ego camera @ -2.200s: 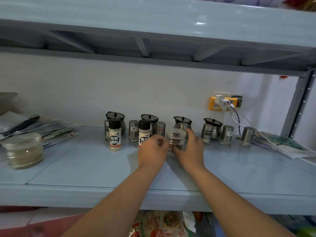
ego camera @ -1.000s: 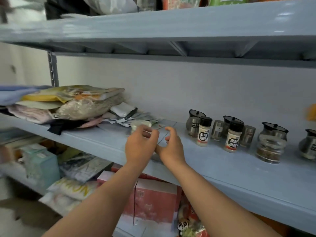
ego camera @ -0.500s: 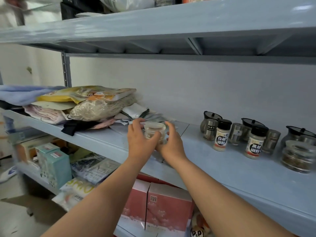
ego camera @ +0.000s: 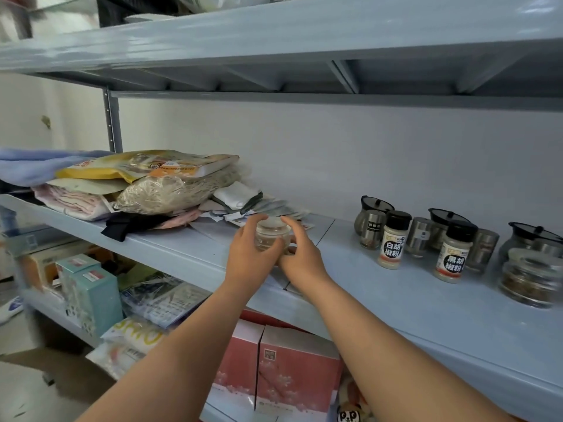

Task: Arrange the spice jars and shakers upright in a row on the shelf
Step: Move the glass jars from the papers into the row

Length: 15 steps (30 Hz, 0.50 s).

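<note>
A small clear glass jar [ego camera: 272, 233] with a pale lid stands on the grey-blue shelf [ego camera: 380, 303]. My left hand [ego camera: 248, 257] curls round its left side and my right hand [ego camera: 300, 254] cups its right side. Further right stand two white pepper shakers with black caps [ego camera: 392, 240] [ego camera: 452, 254], several steel shakers [ego camera: 371, 229] and black-lidded glass pots [ego camera: 376, 205] behind them. A wide glass jar of dark spice [ego camera: 530, 277] sits at the far right.
Left of the jar lies a pile of food bags, cloths and papers [ego camera: 152, 184]. An upper shelf [ego camera: 304, 41] overhangs close above. Below the shelf stand pink boxes [ego camera: 274, 370] and teal cartons [ego camera: 91, 287].
My view swung left along the shelf. Both hands left the dark spice jar, reached left, and closed round the small pale-lidded jar.
</note>
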{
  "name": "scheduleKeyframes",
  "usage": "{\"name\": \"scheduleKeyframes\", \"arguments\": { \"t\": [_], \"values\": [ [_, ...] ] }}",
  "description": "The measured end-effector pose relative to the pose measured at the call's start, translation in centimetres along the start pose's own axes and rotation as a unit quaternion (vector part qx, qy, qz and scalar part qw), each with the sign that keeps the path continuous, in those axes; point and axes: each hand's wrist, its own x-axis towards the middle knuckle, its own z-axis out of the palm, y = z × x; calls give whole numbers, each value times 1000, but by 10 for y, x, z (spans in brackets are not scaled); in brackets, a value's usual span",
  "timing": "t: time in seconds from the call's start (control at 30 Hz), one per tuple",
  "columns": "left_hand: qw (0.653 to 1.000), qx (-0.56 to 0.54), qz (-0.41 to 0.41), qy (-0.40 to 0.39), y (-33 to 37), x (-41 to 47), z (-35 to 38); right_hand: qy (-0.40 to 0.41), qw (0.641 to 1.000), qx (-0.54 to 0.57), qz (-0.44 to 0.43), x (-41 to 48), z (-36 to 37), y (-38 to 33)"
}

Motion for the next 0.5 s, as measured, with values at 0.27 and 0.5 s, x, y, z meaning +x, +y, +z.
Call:
{"name": "scheduleKeyframes", "arguments": {
  "t": [0.27, 0.5],
  "values": [
    [1000, -1, -5, -4, 2, 0, -1, 17, 1000, 5, -3, 0, 0, 1],
    [1000, -27, 7, -2, 2, 0, 0, 30, 999, 25, -10, -5, -4, -2]
  ]
}}
